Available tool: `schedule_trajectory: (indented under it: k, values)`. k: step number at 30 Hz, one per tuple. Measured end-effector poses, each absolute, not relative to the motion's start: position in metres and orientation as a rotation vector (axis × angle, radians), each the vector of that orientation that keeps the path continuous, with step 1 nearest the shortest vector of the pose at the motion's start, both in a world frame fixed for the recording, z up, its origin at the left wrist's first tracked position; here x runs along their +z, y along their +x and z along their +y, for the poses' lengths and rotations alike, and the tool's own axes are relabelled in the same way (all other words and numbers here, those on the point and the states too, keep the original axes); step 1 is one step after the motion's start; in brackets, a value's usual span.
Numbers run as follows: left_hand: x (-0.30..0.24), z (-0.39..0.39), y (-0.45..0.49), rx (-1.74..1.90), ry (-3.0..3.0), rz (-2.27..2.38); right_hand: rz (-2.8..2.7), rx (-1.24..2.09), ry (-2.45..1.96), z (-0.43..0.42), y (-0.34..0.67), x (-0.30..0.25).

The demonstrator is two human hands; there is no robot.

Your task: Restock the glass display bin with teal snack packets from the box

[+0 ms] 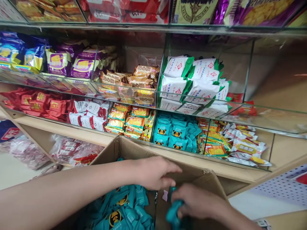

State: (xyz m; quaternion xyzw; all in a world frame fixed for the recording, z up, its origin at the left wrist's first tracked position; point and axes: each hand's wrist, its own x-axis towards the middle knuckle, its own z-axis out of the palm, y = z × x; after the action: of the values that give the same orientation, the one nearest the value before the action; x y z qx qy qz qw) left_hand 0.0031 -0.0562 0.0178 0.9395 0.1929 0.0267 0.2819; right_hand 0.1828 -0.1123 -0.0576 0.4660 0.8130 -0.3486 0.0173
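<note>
Both my hands are down in an open cardboard box (206,183) full of small teal snack packets (122,210). My left hand (153,172) reaches across the box from the left, fingers curled and pinching a teal packet by its top edge. My right hand (196,201) is closed around a bunch of teal packets (173,212) at the box's right side. The two hands almost touch. On the shelf just above the box, a glass compartment holds the same teal packets (175,132).
Glass-divided shelves hold snacks: white-and-green packs (194,83), orange packs (130,123), red packs (43,103), purple packs (69,62). The wooden shelf edge (235,174) runs behind the box. Bagged goods (72,150) lie under the shelf at left.
</note>
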Motion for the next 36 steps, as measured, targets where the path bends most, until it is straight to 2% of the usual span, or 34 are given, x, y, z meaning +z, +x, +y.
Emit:
schedule_trajectory:
  k: [4, 7, 15, 19, 24, 29, 36]
  values:
    - [0.019, -0.044, 0.004, 0.316, 2.114, 0.684, 2.657, -1.632, 1.756, -0.093, 0.198, -0.021]
    - [0.019, -0.036, 0.005, 0.270, 1.942, 0.726, 2.577, -2.019, 1.933, -0.088, 0.198, -0.020]
    - [0.007, -0.036, 0.012, 0.347, 1.596, 0.729, 2.344, -2.564, 2.335, -0.091, 0.187, -0.042]
    - [0.000, -0.039, 0.016, 0.409, 1.395, 0.769, 2.219, -2.844, 2.260, -0.097, 0.182, -0.045]
    - [0.002, -0.040, 0.017, 0.437, 1.314, 0.778, 2.023, -3.015, 2.056, -0.102, 0.178, -0.046]
    - [0.010, -0.037, 0.014, 0.454, 1.257, 0.817, 1.844, -3.184, 2.103, -0.100, 0.181, -0.044]
    - [0.011, -0.036, 0.014, 0.386, 1.495, 0.835, 2.141, -2.717, 2.356, -0.100, 0.182, -0.049]
